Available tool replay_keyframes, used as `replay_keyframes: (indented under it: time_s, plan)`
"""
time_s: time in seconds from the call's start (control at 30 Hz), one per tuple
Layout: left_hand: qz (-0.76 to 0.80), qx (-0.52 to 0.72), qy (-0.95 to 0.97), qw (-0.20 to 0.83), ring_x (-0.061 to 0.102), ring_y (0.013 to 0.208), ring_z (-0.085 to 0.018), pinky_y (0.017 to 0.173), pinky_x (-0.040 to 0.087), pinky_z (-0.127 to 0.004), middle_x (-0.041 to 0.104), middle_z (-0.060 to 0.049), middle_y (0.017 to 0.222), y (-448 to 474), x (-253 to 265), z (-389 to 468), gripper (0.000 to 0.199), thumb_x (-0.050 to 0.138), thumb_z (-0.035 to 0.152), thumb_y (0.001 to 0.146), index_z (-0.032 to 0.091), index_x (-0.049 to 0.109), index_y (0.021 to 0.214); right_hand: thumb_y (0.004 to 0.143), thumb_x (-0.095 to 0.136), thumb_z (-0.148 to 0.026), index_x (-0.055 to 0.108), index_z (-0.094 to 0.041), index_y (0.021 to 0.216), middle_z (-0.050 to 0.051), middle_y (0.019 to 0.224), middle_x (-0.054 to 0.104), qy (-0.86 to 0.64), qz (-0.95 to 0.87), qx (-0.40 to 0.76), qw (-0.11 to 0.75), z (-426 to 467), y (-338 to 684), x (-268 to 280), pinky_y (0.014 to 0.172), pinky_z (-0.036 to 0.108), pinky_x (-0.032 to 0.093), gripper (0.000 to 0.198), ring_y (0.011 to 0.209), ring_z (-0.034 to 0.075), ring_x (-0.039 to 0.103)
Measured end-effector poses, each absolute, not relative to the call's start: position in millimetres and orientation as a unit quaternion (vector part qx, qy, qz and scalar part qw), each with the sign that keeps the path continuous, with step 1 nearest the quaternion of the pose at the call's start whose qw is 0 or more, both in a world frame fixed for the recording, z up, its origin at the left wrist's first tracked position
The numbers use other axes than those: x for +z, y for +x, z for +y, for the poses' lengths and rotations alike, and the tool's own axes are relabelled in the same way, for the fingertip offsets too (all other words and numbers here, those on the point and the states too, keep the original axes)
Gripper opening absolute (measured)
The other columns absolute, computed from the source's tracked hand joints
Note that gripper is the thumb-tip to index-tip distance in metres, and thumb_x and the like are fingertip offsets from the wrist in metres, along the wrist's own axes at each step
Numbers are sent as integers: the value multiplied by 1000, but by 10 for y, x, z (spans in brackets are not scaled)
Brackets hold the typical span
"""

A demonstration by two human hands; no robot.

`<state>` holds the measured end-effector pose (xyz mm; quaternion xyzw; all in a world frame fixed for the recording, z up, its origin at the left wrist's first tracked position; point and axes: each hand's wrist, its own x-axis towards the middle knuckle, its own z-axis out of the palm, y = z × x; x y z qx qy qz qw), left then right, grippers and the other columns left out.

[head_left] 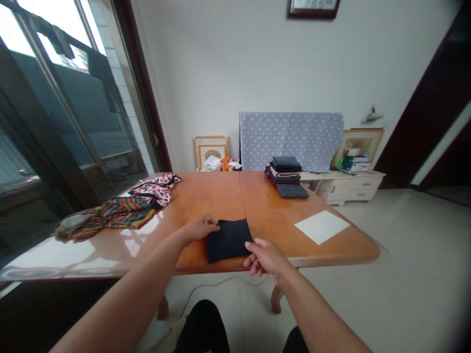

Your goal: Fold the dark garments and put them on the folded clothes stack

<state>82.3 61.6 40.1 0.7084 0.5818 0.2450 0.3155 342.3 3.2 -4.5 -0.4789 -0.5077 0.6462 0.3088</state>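
Observation:
A dark, nearly black folded cloth (228, 240) lies at the near edge of the wooden table (206, 196). Its kind of garment cannot be made out. My left hand (200, 229) pinches its upper left corner between thumb and fingers. On the opposite side, my right hand (263, 257) grips the right edge with thumb and forefinger, the other fingers curled below. The cloth is a flat, compact rectangle, slightly tilted.
A stack of folded clothes (285, 174) stands at the back right. Nearer lies a white sheet (322, 227). At the left are a striped garment (127, 213) and a floral garment (158, 189). Behind the table hangs a dotted blue cloth (290, 139), beside a white cabinet (353, 189).

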Motion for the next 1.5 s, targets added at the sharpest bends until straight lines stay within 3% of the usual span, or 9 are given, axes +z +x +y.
replay_keyframes:
  time_s: [0.3, 0.53, 0.7, 0.83, 1.0, 1.1, 1.27, 1.37, 1.5]
  plan:
    - [564, 277, 735, 255, 52, 68, -14, 60, 40, -24, 57, 2, 73, 977, 423, 938, 13, 59, 24, 74, 18, 59, 85, 93, 50, -49, 45, -21, 95, 4, 69, 71, -492, -495, 642, 318, 38, 3413, -113, 33, 17, 27, 29, 38, 10, 55]
    - [593, 279, 734, 178, 61, 84, -20, 79, 47, -32, 67, -4, 87, 1020, 240, 904, 11, 62, 18, 74, 18, 64, 85, 93, 51, -51, 45, -21, 89, 5, 69, 71, -505, -498, 627, 324, 32, 3403, -117, 33, 17, 25, 31, 38, 9, 55]
    - [564, 318, 759, 70, 59, 112, -24, 100, 42, -40, 67, -10, 116, 1137, 371, 565, 27, 44, 25, 93, 20, 64, 111, 93, 50, -52, 45, -21, 89, 5, 69, 71, -503, -500, 626, 325, 35, 3384, -99, 32, 17, 22, 32, 36, 9, 53]
    - [466, 257, 844, 72, 51, 130, -23, 111, 36, -40, 61, -9, 135, 1344, 311, 279, 40, 34, 36, 100, 21, 62, 126, 92, 52, -52, 47, -21, 91, 4, 68, 70, -504, -491, 632, 326, 29, 3381, -90, 33, 17, 24, 32, 38, 9, 53]
    - [470, 202, 858, 55, 36, 142, -30, 116, 29, -45, 41, -12, 154, 1384, 139, 129, 71, 51, 60, 89, 20, 43, 146, 90, 53, -45, 54, -19, 96, 4, 73, 69, -510, -474, 608, 382, -28, 3506, -74, 39, 18, 35, 27, 46, 10, 58]
    - [464, 186, 865, 37, 36, 142, -33, 117, 27, -45, 42, -14, 153, 1364, 153, 118, 85, 67, 57, 76, 19, 40, 147, 88, 54, -39, 57, -18, 93, 4, 77, 67, -542, -475, 550, 421, -67, 3607, -64, 43, 20, 39, 21, 51, 11, 60]
    - [466, 172, 868, 2, 49, 131, -35, 115, 27, -48, 55, -17, 140, 1464, 280, 130, 69, 68, 35, 72, 17, 49, 136, 82, 62, -35, 61, -19, 99, 1, 79, 62, -522, -580, 488, 392, -36, 3590, -87, 49, 22, 39, 22, 59, 12, 56]
    - [473, 155, 867, -16, 52, 125, -38, 111, 31, -51, 58, -20, 135, 1571, 329, 122, 64, 69, 31, 69, 16, 54, 129, 78, 67, -31, 62, -20, 81, -1, 73, 58, -516, -662, 384, 385, 46, 3481, -79, 57, 22, 38, 12, 64, 12, 51]
    - [511, 164, 843, -29, 59, 114, -36, 97, 43, -46, 64, -17, 123, 1651, 381, 84, 43, 64, 27, 75, 19, 59, 117, 77, 67, -29, 56, -19, 66, -1, 73, 55, -528, -696, 276, 401, 90, 3314, 94, 63, 24, 38, 19, 70, 13, 49]
